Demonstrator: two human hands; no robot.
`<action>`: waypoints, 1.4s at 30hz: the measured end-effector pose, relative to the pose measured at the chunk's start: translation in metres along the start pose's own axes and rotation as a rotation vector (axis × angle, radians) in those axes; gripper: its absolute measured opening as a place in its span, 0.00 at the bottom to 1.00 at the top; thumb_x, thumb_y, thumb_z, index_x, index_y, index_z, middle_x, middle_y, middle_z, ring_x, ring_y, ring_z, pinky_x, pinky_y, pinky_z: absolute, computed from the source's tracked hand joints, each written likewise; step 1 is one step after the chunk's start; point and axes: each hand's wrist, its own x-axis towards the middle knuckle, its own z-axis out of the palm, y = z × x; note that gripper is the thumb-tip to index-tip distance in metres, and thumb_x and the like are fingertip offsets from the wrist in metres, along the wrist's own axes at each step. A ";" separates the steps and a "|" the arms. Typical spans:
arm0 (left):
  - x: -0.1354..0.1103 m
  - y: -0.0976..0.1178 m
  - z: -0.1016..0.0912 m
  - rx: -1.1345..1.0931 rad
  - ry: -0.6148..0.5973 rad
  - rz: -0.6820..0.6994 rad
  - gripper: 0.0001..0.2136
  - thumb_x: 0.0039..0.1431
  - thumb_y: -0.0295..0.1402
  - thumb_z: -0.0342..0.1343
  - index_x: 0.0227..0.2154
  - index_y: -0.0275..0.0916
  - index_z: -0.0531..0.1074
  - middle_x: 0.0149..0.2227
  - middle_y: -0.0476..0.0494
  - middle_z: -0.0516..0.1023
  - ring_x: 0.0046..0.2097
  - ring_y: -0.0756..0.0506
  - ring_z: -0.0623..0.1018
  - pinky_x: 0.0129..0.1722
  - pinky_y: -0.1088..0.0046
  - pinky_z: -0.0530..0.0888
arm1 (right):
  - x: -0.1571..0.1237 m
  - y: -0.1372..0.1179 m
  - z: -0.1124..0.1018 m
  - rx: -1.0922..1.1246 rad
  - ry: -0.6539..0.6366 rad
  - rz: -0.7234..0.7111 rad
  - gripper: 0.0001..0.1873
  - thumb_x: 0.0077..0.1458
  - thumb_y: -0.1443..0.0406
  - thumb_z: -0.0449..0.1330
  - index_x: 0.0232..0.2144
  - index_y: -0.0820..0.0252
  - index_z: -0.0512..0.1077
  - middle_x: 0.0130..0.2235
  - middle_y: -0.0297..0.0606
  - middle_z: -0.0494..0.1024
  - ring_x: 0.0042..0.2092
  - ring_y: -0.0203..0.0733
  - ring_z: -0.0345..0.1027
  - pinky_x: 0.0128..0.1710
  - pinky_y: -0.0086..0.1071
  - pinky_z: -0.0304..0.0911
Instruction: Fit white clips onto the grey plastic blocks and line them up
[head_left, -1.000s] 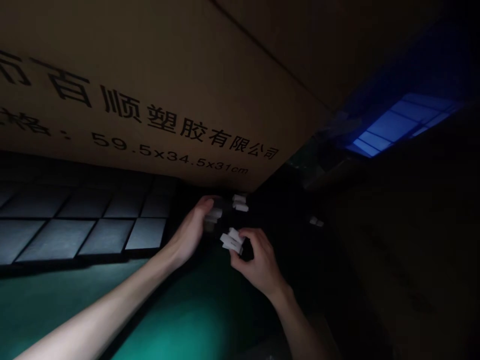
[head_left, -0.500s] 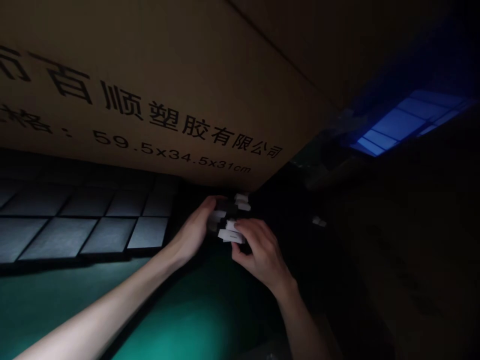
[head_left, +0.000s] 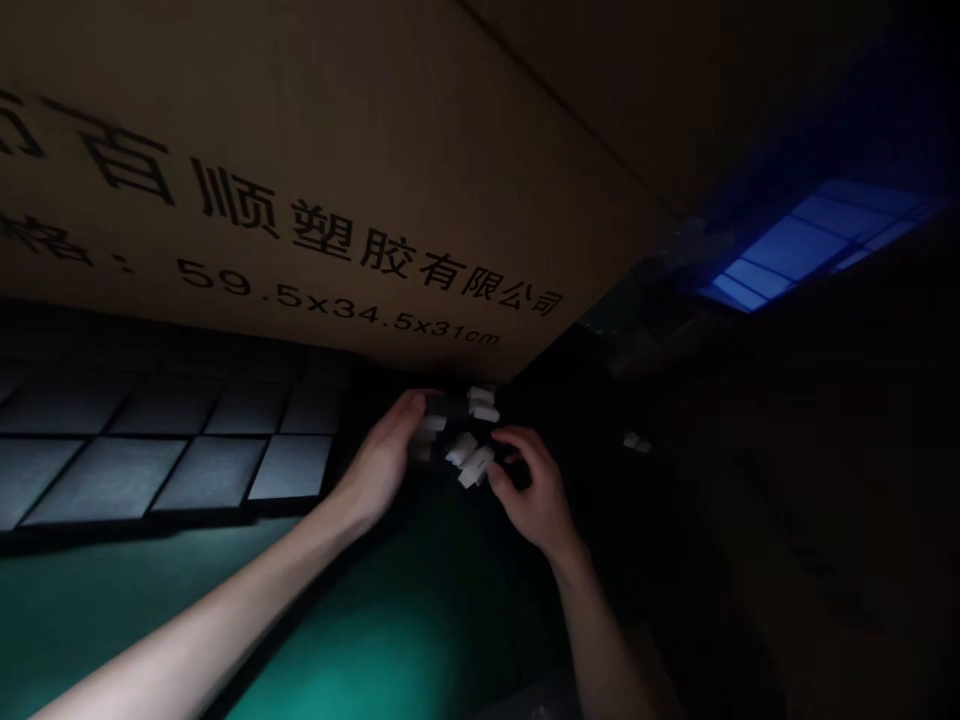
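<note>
In the dim middle of the head view, my left hand (head_left: 382, 460) curves round the left side of a dark grey piece (head_left: 448, 407) and small pale pieces (head_left: 429, 424). Its fingertips are lost in shadow, so what it grips is unclear. My right hand (head_left: 534, 490) has thumb and forefinger apart, the thumb tip at the edge of a small white block (head_left: 476, 467) lying tilted. Against that block leans another white piece (head_left: 460, 448). More small white blocks (head_left: 484, 404) lie just beyond, close to the carton's lower corner.
A large printed cardboard carton (head_left: 420, 130) stands right behind my hands. Rows of flat dark boxes (head_left: 217, 475) lie at left on a green surface (head_left: 360, 660). Small white bits (head_left: 637, 441) sit at right. A shiny blue surface (head_left: 795, 245) is at upper right.
My right hand has drawn slightly right and its thumb and forefinger have come off the white pieces, which now lie turned at a slant. My left hand has barely moved.
</note>
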 end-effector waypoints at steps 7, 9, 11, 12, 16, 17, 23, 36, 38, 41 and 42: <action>-0.001 0.003 0.001 0.017 0.002 -0.008 0.24 0.67 0.54 0.43 0.54 0.44 0.71 0.56 0.43 0.75 0.58 0.35 0.71 0.59 0.58 0.63 | -0.002 -0.008 0.009 0.115 -0.055 0.160 0.13 0.56 0.61 0.65 0.45 0.54 0.74 0.45 0.38 0.78 0.47 0.44 0.73 0.48 0.40 0.70; -0.001 0.002 0.001 0.003 0.005 -0.005 0.24 0.67 0.53 0.44 0.54 0.44 0.71 0.57 0.43 0.75 0.59 0.35 0.71 0.60 0.57 0.63 | 0.000 -0.005 0.008 0.341 -0.019 0.287 0.14 0.58 0.58 0.64 0.44 0.55 0.74 0.43 0.39 0.80 0.45 0.43 0.75 0.45 0.38 0.72; 0.000 0.001 0.001 0.000 0.011 0.003 0.24 0.67 0.53 0.44 0.54 0.44 0.71 0.58 0.43 0.74 0.60 0.35 0.70 0.60 0.57 0.62 | 0.002 -0.002 0.006 0.548 -0.023 0.380 0.16 0.60 0.55 0.61 0.45 0.57 0.73 0.43 0.42 0.80 0.44 0.44 0.76 0.42 0.37 0.72; 0.000 0.000 0.001 0.000 0.010 0.005 0.24 0.67 0.53 0.45 0.54 0.44 0.71 0.58 0.42 0.74 0.61 0.34 0.69 0.60 0.57 0.62 | 0.003 -0.001 0.005 0.621 -0.036 0.398 0.17 0.61 0.54 0.59 0.45 0.58 0.73 0.43 0.43 0.80 0.43 0.44 0.77 0.40 0.37 0.73; 0.001 -0.002 0.001 -0.030 0.005 0.010 0.24 0.67 0.53 0.45 0.55 0.43 0.71 0.58 0.42 0.74 0.60 0.34 0.70 0.60 0.57 0.64 | 0.004 0.001 0.002 0.732 -0.092 0.388 0.18 0.63 0.53 0.55 0.44 0.60 0.73 0.42 0.45 0.80 0.40 0.44 0.77 0.36 0.36 0.73; 0.001 -0.002 0.001 -0.033 0.003 0.010 0.24 0.67 0.53 0.45 0.55 0.44 0.71 0.58 0.42 0.74 0.60 0.35 0.70 0.60 0.57 0.64 | 0.004 0.000 0.002 0.712 -0.087 0.379 0.17 0.62 0.53 0.56 0.44 0.60 0.73 0.41 0.45 0.80 0.40 0.44 0.77 0.35 0.36 0.73; 0.001 0.003 0.001 -0.008 -0.007 0.002 0.23 0.67 0.52 0.46 0.54 0.44 0.72 0.57 0.43 0.76 0.58 0.35 0.72 0.60 0.57 0.63 | 0.000 -0.012 0.009 0.412 0.084 0.104 0.11 0.54 0.62 0.66 0.42 0.52 0.77 0.51 0.41 0.76 0.54 0.47 0.72 0.51 0.42 0.72; -0.001 0.001 0.001 0.003 -0.075 -0.048 0.22 0.64 0.51 0.52 0.54 0.46 0.73 0.54 0.44 0.78 0.55 0.35 0.75 0.49 0.62 0.69 | -0.005 -0.021 0.019 0.161 0.099 -0.074 0.20 0.54 0.70 0.64 0.49 0.50 0.72 0.51 0.40 0.73 0.55 0.46 0.69 0.55 0.44 0.69; -0.001 0.000 0.001 -0.047 -0.074 -0.054 0.22 0.63 0.51 0.52 0.53 0.44 0.73 0.52 0.42 0.79 0.54 0.34 0.76 0.48 0.61 0.70 | -0.006 -0.022 0.019 0.150 0.088 -0.057 0.16 0.54 0.69 0.64 0.45 0.50 0.74 0.50 0.39 0.73 0.54 0.45 0.69 0.54 0.44 0.70; 0.001 -0.001 0.001 -0.167 -0.063 -0.070 0.22 0.63 0.51 0.51 0.50 0.41 0.74 0.49 0.42 0.80 0.50 0.34 0.77 0.46 0.61 0.72 | -0.005 -0.022 0.018 0.189 0.133 0.007 0.10 0.54 0.67 0.64 0.41 0.51 0.74 0.51 0.41 0.71 0.54 0.46 0.69 0.53 0.44 0.71; 0.002 0.000 0.001 -0.201 -0.058 -0.076 0.22 0.63 0.51 0.51 0.49 0.41 0.74 0.48 0.42 0.81 0.49 0.35 0.78 0.45 0.61 0.72 | -0.004 -0.021 0.017 0.227 0.161 0.028 0.09 0.55 0.67 0.64 0.40 0.52 0.74 0.51 0.42 0.70 0.55 0.47 0.69 0.52 0.44 0.71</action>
